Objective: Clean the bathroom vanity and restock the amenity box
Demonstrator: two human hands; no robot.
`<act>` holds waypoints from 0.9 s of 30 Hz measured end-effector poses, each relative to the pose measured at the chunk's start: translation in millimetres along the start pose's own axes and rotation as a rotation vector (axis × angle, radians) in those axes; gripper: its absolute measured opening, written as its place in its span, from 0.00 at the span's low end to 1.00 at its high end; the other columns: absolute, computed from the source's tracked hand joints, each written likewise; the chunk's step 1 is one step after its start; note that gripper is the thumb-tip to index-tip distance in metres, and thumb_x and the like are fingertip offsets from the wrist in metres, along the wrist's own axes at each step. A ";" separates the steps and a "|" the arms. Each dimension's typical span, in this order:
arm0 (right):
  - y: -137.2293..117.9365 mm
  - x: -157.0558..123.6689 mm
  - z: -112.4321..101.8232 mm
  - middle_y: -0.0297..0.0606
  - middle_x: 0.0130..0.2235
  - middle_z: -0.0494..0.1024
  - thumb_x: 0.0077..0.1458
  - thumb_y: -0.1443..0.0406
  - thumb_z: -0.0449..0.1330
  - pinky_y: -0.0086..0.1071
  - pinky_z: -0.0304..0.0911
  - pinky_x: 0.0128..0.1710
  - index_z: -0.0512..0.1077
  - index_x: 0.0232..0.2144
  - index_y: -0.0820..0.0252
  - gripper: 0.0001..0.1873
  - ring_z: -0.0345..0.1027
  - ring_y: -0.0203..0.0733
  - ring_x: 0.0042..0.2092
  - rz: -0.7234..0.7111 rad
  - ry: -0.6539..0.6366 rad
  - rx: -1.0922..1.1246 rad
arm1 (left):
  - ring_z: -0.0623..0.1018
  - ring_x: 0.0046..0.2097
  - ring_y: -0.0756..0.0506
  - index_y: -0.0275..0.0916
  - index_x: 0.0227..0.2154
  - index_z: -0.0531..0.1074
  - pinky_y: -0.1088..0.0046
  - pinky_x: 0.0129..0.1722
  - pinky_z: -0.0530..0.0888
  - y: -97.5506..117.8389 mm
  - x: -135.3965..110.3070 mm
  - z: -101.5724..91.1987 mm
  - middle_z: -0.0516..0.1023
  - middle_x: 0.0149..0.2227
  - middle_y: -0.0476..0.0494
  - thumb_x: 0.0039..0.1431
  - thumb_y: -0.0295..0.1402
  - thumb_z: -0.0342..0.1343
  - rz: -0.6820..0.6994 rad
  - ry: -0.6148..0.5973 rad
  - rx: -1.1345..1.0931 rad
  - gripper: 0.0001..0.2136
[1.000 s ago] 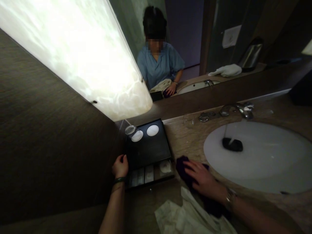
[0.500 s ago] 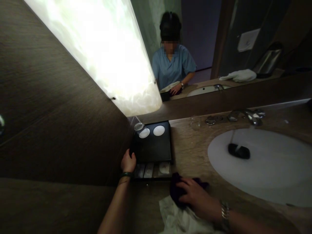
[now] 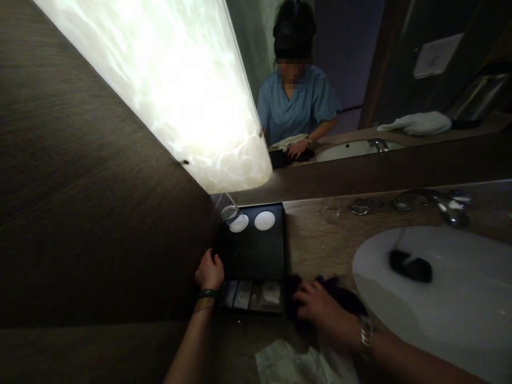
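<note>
From the head camera, the left hand [image 3: 208,271] curls its fingers round the near left corner of the square black amenity tray [image 3: 256,250], seemingly steadying it against the dark wood-grain wall [image 3: 100,213]. The right hand [image 3: 320,309] lies flat, fingers spread and pressing on a crumpled dark purple cleaning cloth [image 3: 340,298], which sits on the mottled brown stone countertop [image 3: 316,245] just beside the tray's right edge and near the rim of the oval white sink basin [image 3: 440,298]. This looks like wiping in progress along the tray's side; a next stroke would call for firm downward pressure and keeping the cloth clear of the small packets [image 3: 250,294] in the tray's front compartments. Two round white coasters [image 3: 264,220] sit at the back. No writing is legible on the packets or anywhere else; it is too dim.
</note>
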State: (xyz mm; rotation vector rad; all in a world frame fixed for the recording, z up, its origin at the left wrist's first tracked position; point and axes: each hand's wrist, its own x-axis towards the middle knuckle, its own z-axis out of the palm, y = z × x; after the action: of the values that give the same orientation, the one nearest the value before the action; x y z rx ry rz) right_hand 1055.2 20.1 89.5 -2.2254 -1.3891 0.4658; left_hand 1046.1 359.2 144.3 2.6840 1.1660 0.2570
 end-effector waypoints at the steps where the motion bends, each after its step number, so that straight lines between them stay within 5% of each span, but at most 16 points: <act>1: -2.1 -6.1 2.4 0.37 0.56 0.78 0.50 0.65 0.64 0.51 0.57 0.55 0.80 0.39 0.52 0.12 0.64 0.54 0.58 -0.074 -0.061 0.042 | 0.77 0.56 0.27 0.28 0.62 0.66 0.49 0.53 0.73 -0.5 -0.3 0.1 0.73 0.61 0.23 0.69 0.34 0.43 -0.005 0.001 0.000 0.23; 4: 23.2 15.3 -27.7 0.33 0.49 0.82 0.49 0.70 0.62 0.45 0.57 0.53 0.81 0.35 0.53 0.12 0.66 0.49 0.55 -0.037 -0.076 -0.006 | 0.77 0.57 0.27 0.28 0.62 0.66 0.50 0.54 0.73 -0.5 -0.6 1.2 0.73 0.60 0.24 0.70 0.34 0.43 -0.020 0.008 0.013 0.23; 8: 75.2 81.7 -86.6 0.45 0.46 0.82 0.51 0.76 0.55 0.47 0.55 0.53 0.81 0.35 0.60 0.17 0.65 0.54 0.56 0.223 0.118 -0.189 | 0.77 0.57 0.30 0.30 0.62 0.65 0.52 0.54 0.73 1.2 0.2 4.5 0.73 0.61 0.27 0.70 0.34 0.42 -0.043 0.023 0.041 0.22; 10: 75.1 88.7 -85.8 0.47 0.49 0.81 0.51 0.76 0.55 0.48 0.55 0.54 0.81 0.37 0.62 0.17 0.64 0.55 0.57 0.250 0.147 -0.196 | 0.77 0.57 0.31 0.32 0.62 0.65 0.53 0.54 0.73 2.5 0.0 4.4 0.74 0.61 0.29 0.70 0.34 0.43 -0.051 0.023 0.043 0.22; 12: 54.4 67.9 -60.2 0.42 0.50 0.81 0.50 0.74 0.57 0.47 0.55 0.55 0.80 0.35 0.60 0.14 0.64 0.52 0.58 0.205 0.115 -0.168 | 0.77 0.57 0.30 0.32 0.62 0.66 0.52 0.55 0.74 4.4 -1.4 0.8 0.74 0.61 0.28 0.70 0.35 0.43 -0.055 0.008 0.031 0.22; 17: -7.1 -29.2 30.9 0.27 0.51 0.82 0.47 0.66 0.65 0.48 0.57 0.58 0.80 0.36 0.51 0.11 0.64 0.49 0.60 0.010 0.061 0.159 | 0.75 0.58 0.23 0.25 0.62 0.64 0.42 0.54 0.73 9.4 0.7 -14.2 0.73 0.59 0.19 0.69 0.37 0.41 -0.075 -0.060 0.010 0.26; 22: 2.1 -176.9 68.0 0.37 0.65 0.70 0.40 0.77 0.53 0.51 0.62 0.60 0.77 0.52 0.49 0.37 0.60 0.53 0.64 0.624 0.479 -0.027 | 0.78 0.56 0.29 0.39 0.65 0.61 0.48 0.52 0.78 13.3 3.5 -10.9 0.77 0.57 0.29 0.69 0.44 0.40 -0.192 -0.179 0.112 0.26; 27: 48.3 -363.8 90.7 0.47 0.61 0.73 0.50 0.72 0.51 0.54 0.68 0.56 0.78 0.52 0.57 0.29 0.67 0.58 0.58 1.058 0.722 -0.492 | 0.79 0.53 0.24 0.34 0.65 0.60 0.41 0.47 0.80 -15.7 7.9 21.9 0.76 0.57 0.22 0.64 0.49 0.37 -0.071 -0.117 0.041 0.33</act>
State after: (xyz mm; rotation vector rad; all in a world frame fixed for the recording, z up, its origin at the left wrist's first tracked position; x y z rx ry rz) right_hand 888.2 -307.1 0.4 -2.9411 0.1323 -0.4139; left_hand 1045.7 373.0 119.9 2.6459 1.2412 0.0643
